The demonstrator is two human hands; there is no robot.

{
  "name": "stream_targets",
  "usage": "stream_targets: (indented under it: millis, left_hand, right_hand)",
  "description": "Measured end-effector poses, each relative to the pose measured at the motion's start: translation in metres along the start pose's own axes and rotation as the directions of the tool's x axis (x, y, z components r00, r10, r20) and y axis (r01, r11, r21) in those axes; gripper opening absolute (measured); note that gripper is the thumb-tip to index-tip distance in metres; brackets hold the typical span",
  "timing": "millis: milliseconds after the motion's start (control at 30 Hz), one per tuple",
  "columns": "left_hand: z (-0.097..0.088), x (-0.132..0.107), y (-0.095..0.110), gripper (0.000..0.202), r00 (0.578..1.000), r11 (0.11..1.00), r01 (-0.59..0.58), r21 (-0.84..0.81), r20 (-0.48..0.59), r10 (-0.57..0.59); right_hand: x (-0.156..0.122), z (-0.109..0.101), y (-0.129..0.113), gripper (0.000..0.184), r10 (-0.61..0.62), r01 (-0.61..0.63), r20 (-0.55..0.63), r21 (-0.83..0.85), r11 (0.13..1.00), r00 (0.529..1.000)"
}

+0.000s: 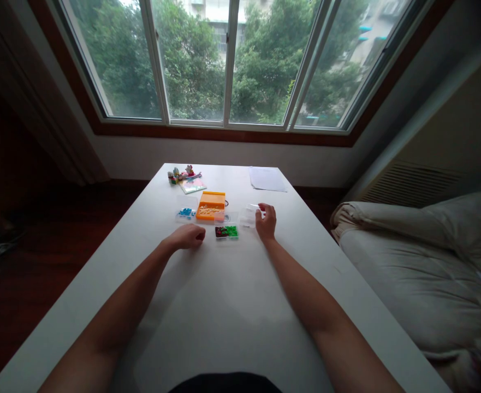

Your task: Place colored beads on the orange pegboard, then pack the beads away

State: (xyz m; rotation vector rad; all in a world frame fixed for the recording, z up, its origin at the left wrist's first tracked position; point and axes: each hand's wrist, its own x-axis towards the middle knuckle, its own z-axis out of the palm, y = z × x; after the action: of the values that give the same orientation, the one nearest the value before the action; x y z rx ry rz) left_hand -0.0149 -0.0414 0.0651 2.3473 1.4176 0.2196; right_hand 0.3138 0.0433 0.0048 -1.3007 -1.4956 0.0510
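Note:
My right hand (pixel 267 219) is at the right edge of a clear plastic box (pixel 248 216), its thumb and fingers pinching the side. My left hand (pixel 188 236) rests on the white table (pixel 215 305) with its fingers curled in; anything inside them is hidden. Between the hands lies a clear case (pixel 226 232) with dark red-brown pieces on its left side and green pieces on its right. Just beyond my left hand is another clear case (pixel 186 213) holding small blue pieces. An open orange box (pixel 211 206) with small pale pieces stands beside it.
Small colourful figurines (pixel 178 174) and a pale flat packet (pixel 193 185) lie at the table's far left. White paper sheets (pixel 267 179) are at the far right. A beige sofa (pixel 420 262) flanks the table's right side, and a window (pixel 227 65) is beyond it.

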Motion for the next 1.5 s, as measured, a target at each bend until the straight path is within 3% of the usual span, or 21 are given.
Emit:
stream_targets:
  millis: [267,400,533,700,900,967,1133,1200,1300,1500]
  left_hand:
    - [0.025,0.029,0.024,0.012,0.971,0.979,-0.110,-0.174,-0.227,0.069]
    - [0.042,0.037,0.025,0.014,0.950,0.980,-0.043,-0.197,-0.312,-0.021]
    - [0.049,0.037,0.025,0.016,0.915,0.986,0.024,-0.164,-0.394,-0.088]
    - [0.053,0.035,0.025,0.018,0.884,0.986,0.063,-0.157,-0.450,-0.128]
    - [0.046,0.031,0.009,0.017,0.803,0.971,0.168,-0.168,-0.548,-0.234]
    - [0.041,0.030,-0.001,0.019,0.754,0.958,0.209,-0.196,-0.592,-0.285]
    - [0.035,0.028,-0.034,0.025,0.616,0.900,0.341,-0.272,-0.659,-0.433]
    - [0.035,0.027,-0.044,0.026,0.573,0.872,0.401,-0.282,-0.665,-0.479]
    - [0.036,0.027,-0.050,0.030,0.557,0.851,0.453,-0.267,-0.660,-0.504]
    - [0.037,0.026,-0.047,0.035,0.569,0.834,0.508,-0.214,-0.644,-0.512]
  right_hand:
    - [-0.004,0.001,-0.008,0.027,-0.085,0.085,0.006,-0.033,0.996,0.996]
    - [-0.007,-0.003,-0.020,0.025,-0.188,0.188,0.000,-0.056,0.981,0.982]
    - [-0.012,-0.004,-0.034,0.025,-0.267,0.273,0.067,-0.097,0.957,0.961]
    - [-0.015,-0.002,-0.036,0.031,-0.279,0.300,0.127,-0.192,0.935,0.952]
    - [-0.014,0.001,-0.026,0.046,-0.281,0.373,0.301,-0.316,0.872,0.911]
    - [-0.015,0.002,-0.027,0.046,-0.280,0.404,0.361,-0.337,0.850,0.890]
    - [-0.019,0.003,-0.034,0.023,-0.229,0.434,0.505,-0.337,0.835,0.832]
    - [-0.021,0.004,-0.035,0.026,-0.240,0.450,0.541,-0.296,0.843,0.806]
    - [-0.022,0.005,-0.035,0.026,-0.264,0.469,0.564,-0.254,0.846,0.783]
    - [-0.018,0.004,-0.033,0.016,-0.132,0.384,0.560,-0.360,0.850,0.818]
